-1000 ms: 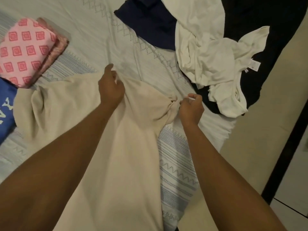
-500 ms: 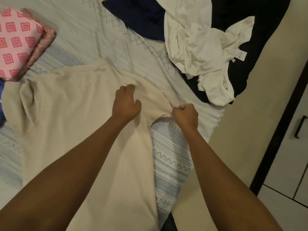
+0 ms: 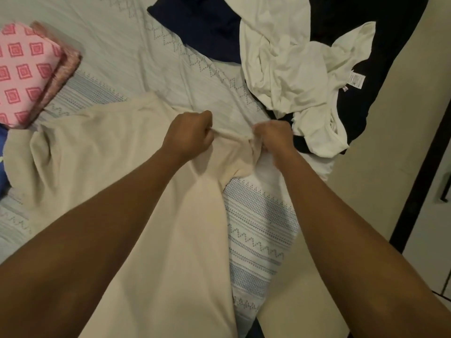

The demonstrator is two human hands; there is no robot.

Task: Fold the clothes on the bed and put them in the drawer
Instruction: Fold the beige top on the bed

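A bed covered by a pale sheet point(image 3: 117, 57) with grey-blue zigzag and dotted bands fills most of the view. To the right lies a beige floor point(image 3: 380, 154), and past it a dark-edged white cabinet door point(image 3: 436, 167).

At the far left a folded pink cloth with a square pattern point(image 3: 22, 71) rests on the sheet, with a piece of blue fabric point(image 3: 3, 167) just near of it at the left edge. A navy garment point(image 3: 202, 28) lies at the far centre. To its right a crumpled white garment point(image 3: 292, 69), its care label point(image 3: 356, 80) showing, sits on top of a black garment point(image 3: 390, 57).

A cream garment point(image 3: 97, 154) spreads over the near left of the bed and runs down to the near edge between the two forearms. The left hand point(image 3: 189, 135) and right hand point(image 3: 273, 139) are close together at its far right corner. Both have their fingers curled tight round a short stretch of its edge, which is drawn taut between them. This pinched edge lies just near of the white garment, and the forearms cover part of the cream fabric.
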